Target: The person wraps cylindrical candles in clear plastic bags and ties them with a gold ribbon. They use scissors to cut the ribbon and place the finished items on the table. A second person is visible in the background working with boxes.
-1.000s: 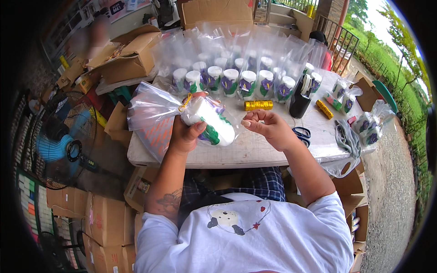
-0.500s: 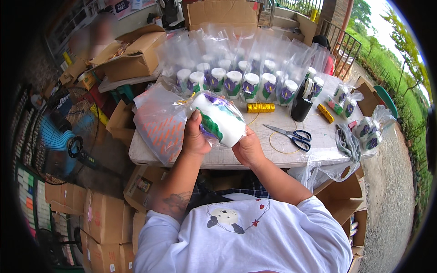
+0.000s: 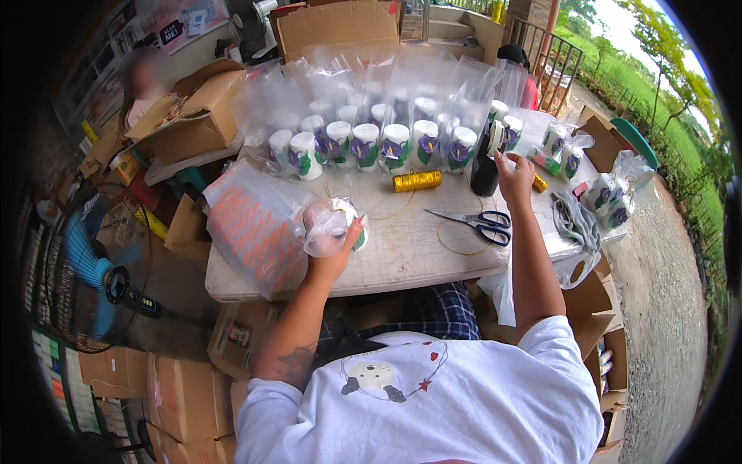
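A: Where is the piece being handled?

B: A flowered cylinder (image 3: 345, 209) in clear plastic is held near the left end of the worktop (image 3: 410, 271), toward the near edge. It is grasped by the left hand (image 3: 331, 259), the thumb laid along its side. Whether its base is rested on the surface cannot be told.

A: And the right hand (image 3: 516, 176)?

B: It is raised to the black dispenser (image 3: 485, 174), right of the worktop's middle, fingers bent. Whether anything is pinched there is not shown.

A: How far has the work been brought?

B: Only part way, it would appear. Along the far edge, rows of cylinders (image 3: 396, 147) are stood upright in tall clear bags, judged to be filled but not closed. By the right edge, packs (image 3: 610, 205) are seen with their plastic gathered; these may be counted as finished.

A: And the held piece?

B: Bagged, certainly; whether its neck is tied cannot be made out. The closing of the rows is judged to be left.

A: What is set around it?

B: A gold spool (image 3: 416, 181) is laid before the rows. Scissors (image 3: 483, 224) are placed nearer the near edge, over a loop of gold cord (image 3: 442, 238). Toward the right edge, a grey cloth (image 3: 574, 219) is left crumpled; the left corner is covered by orange-marked plastic (image 3: 251, 224).
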Demonstrator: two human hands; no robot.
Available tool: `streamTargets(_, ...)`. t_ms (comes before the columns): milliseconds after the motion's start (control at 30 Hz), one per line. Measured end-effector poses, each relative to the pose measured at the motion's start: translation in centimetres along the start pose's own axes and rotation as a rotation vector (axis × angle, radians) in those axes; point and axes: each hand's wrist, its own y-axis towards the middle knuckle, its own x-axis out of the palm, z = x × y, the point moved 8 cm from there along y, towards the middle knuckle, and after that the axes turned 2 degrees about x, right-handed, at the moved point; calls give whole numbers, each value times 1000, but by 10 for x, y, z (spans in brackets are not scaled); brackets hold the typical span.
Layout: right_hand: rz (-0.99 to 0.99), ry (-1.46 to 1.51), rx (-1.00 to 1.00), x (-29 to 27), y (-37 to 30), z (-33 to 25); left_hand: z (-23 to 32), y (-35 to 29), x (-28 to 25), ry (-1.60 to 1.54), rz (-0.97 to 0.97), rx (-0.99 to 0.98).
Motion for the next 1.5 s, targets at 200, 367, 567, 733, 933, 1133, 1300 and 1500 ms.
streamTargets(200,-442,653,656,51,7,47,8,10,0,78,-317,-144)
streamTargets(367,-343,784,544,30,11,16,25,38,13,132,-575,3)
streamTargets(567,-381,729,354,38,-34,30,7,36,30,-292,-624,-221)
streamTargets(733,-404,647,235,41,-32,60,-21,35,25,-694,-220,-400)
streamTargets(933,-360,718,11,1,-95,-57,-12,41,11,-855,180,-433)
streamTargets(1133,-556,750,-426,-3,-208,-175,10,40,7,-827,332,-325)
streamTargets(1300,-782,933,-31,34,-208,-177,28,31,-6,-850,348,-334)
streamTargets(1500,-856,1135,-127,27,-191,-189,28,31,-17,-975,180,-320)
